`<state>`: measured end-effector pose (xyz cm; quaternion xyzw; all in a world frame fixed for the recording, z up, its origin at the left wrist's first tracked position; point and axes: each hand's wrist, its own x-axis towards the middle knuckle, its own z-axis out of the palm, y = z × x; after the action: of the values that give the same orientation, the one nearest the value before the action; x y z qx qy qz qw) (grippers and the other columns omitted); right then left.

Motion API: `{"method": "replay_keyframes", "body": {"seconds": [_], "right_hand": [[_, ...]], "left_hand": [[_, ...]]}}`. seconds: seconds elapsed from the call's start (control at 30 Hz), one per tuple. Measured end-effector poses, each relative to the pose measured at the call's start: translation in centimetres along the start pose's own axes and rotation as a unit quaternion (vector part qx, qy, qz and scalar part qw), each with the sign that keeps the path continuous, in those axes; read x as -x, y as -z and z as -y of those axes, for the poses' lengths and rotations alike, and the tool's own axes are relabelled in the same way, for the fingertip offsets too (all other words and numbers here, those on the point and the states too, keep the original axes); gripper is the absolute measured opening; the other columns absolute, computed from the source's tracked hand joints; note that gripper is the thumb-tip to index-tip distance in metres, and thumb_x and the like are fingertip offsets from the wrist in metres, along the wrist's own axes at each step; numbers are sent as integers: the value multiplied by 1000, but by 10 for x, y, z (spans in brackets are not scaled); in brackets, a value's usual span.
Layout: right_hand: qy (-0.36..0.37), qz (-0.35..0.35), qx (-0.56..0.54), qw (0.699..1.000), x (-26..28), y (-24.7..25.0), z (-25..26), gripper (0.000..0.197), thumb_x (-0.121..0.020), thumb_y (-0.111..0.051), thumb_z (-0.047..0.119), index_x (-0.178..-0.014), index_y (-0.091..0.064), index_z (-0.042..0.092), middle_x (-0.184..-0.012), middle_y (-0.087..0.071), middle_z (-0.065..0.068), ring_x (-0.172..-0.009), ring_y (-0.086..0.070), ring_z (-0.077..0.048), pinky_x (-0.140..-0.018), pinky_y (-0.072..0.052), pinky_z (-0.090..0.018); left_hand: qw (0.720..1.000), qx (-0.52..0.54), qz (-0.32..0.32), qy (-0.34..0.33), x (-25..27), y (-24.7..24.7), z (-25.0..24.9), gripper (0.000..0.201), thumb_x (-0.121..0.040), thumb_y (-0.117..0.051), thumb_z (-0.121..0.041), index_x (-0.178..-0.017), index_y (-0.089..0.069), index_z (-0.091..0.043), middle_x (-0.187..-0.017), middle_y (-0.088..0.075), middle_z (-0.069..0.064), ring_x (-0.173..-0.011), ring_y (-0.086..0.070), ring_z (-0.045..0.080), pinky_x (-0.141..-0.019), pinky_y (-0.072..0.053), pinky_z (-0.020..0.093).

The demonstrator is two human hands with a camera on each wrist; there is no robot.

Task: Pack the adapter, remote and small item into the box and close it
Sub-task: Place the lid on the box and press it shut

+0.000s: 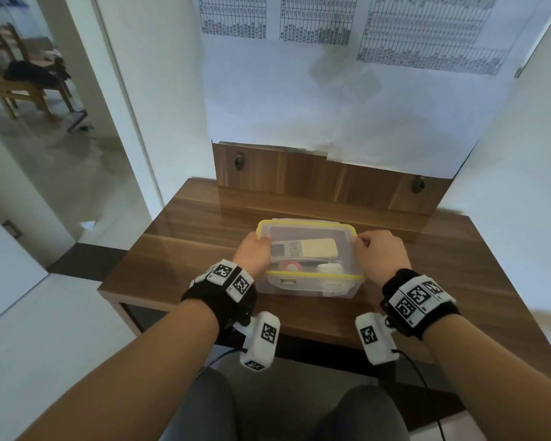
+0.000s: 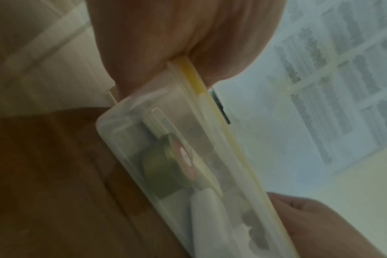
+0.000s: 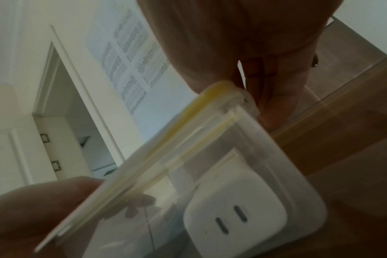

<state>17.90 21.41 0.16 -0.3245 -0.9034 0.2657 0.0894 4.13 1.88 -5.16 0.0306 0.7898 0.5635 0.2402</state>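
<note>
My left hand (image 1: 253,254) grips the lid (image 1: 306,232) at its 9 o'clock edge, thumb on top and fingers curled under the rim; my right hand (image 1: 381,253) pinches the same lid at its 3 o'clock edge. Between them sits the clear box (image 1: 306,286) on the wooden table (image 1: 185,237), just ahead of my knees.

Nearest me, along the box's 6 o'clock wall, the white adapter (image 1: 330,268) lies toward 5 o'clock, with the small red-and-white item (image 1: 289,266) just beside it toward 7 o'clock. Behind them, across the middle, the remote (image 1: 303,248) lies lengthwise from 9 to 3 o'clock. So the packing looks finished to me: all three things are inside.

What is left is the closing. The yellow-rimmed lid rests over the opening, but in the right wrist view its 3 o'clock edge seems to stand slightly off the rim, so I judge it laid on, not pressed home. I cannot tell whether any side clips are snapped down; I take it they still need doing. Beyond the box, at 12 o'clock, stands the wooden back panel (image 1: 315,183).
</note>
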Motion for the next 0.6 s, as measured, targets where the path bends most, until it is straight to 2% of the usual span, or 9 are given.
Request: {"method": "replay_keyframes", "body": {"seconds": [0.1,0.2,0.27,0.3,0.37,0.4,0.43,0.5,0.6], "right_hand": [[-10,-11,-24,1000,-1,-1,1,30,-97,-49,29,-97,-75,15,-86,-72,-8,-76,-62,-23,-67,-44,-27],[-17,-23,-32,999,2,-3,1,29,-96,-49,27,-103,-74,16,-93,-73,-7,-85,-65,-24,-74,-49,-29],[-14,-19,-32,999,3,-3,1,29,-96,-49,27,-109,-73,16,-97,-73,-7,-91,-66,-26,-79,-52,-32],[-15,-20,-35,999,4,-3,2,30,-96,-49,27,-112,-71,15,-100,-73,-8,-93,-65,-26,-82,-52,-33],[-18,-25,-50,998,5,0,3,32,-96,-51,27,-121,-67,14,-111,-71,-8,-102,-64,-27,-88,-51,-34],[-17,-27,-60,998,6,1,2,34,-96,-52,27,-125,-65,14,-116,-69,-9,-105,-63,-27,-91,-51,-35],[-16,-24,-71,997,5,1,1,36,-95,-52,27,-127,-63,14,-118,-68,-9,-105,-63,-26,-91,-51,-35],[-11,-9,-102,995,6,2,-2,35,-95,-54,26,-127,-63,14,-118,-68,-9,-96,-60,-20,-84,-48,-29],[3,5,-97,995,4,5,-9,32,-95,-55,27,-125,-63,16,-117,-68,-6,-92,-55,-14,-80,-42,-25]], "left_hand": [[999,41,13,16,25,1,-21,52,-88,-45,-38,-128,-59,-8,-123,-67,14,-110,-65,34,-101,-49,51],[998,54,12,12,31,2,-26,34,-103,-44,-25,-129,-58,-8,-121,-65,12,-110,-64,31,-101,-49,46],[999,31,18,7,31,1,-22,41,-102,-43,-30,-136,-54,-8,-130,-62,13,-117,-60,32,-105,-46,47],[1000,23,17,5,29,2,-20,51,-100,-44,-35,-145,-47,-9,-140,-57,13,-126,-56,33,-109,-42,48],[999,29,20,7,31,5,-23,67,-100,-45,-35,-160,-22,-16,-156,-40,13,-140,-42,34,-115,-35,48],[999,36,21,7,29,7,-21,68,-102,-45,-33,-161,-14,-19,-159,-35,13,-143,-39,34,-116,-33,48],[999,30,28,4,29,8,-21,67,-103,-44,-32,-161,-13,-22,-159,-35,13,-143,-39,34,-116,-34,47],[999,-3,49,-17,23,10,-14,67,-98,-44,-40,-160,-21,-26,-157,-42,11,-138,-45,33,-114,-37,49],[994,-83,42,-51,20,11,-11,60,-98,-42,-43,-151,-38,-17,-146,-54,12,-132,-53,32,-111,-40,48]]}}
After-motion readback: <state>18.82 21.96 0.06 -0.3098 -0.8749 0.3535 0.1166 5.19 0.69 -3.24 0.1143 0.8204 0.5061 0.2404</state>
